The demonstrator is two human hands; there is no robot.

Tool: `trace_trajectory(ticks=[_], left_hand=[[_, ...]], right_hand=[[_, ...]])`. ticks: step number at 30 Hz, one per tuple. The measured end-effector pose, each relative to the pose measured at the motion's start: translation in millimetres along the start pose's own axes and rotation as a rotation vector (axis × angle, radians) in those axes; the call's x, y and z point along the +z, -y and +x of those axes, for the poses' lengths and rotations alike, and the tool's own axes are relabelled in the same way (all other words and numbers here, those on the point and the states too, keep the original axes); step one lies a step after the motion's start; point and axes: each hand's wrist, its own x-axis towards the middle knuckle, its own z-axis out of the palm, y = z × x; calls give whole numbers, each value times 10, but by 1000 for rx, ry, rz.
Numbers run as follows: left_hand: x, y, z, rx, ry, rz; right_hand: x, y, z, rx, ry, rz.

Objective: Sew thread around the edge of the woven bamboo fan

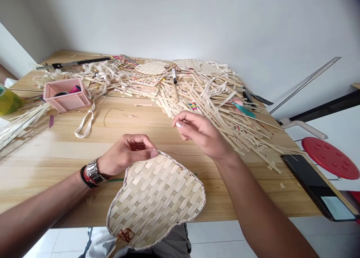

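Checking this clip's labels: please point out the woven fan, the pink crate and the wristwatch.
Woven fan (154,201): head view, middle of the plaited face.
Pink crate (66,102): head view, front wall.
Wristwatch (94,171): head view, metal band.

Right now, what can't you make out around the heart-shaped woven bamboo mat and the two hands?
Right hand: whether its fingers hold anything thin, too small to tell in the head view.
Heart-shaped woven bamboo mat: its edge under the left hand, hidden by that hand.
Pink plastic crate: contents partly hidden by its walls.
Yellow-green object: cut off by the view's left edge.
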Motion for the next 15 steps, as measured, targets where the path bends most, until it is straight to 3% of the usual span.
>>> trace_trajectory(ticks=[6, 15], left_hand=[[57, 21, -8, 35, -42, 50], [59, 45, -9, 97, -44, 114]], right_hand=[[73, -166, -86, 44, 232, -62], [163, -188, -84, 25, 324, 17]])
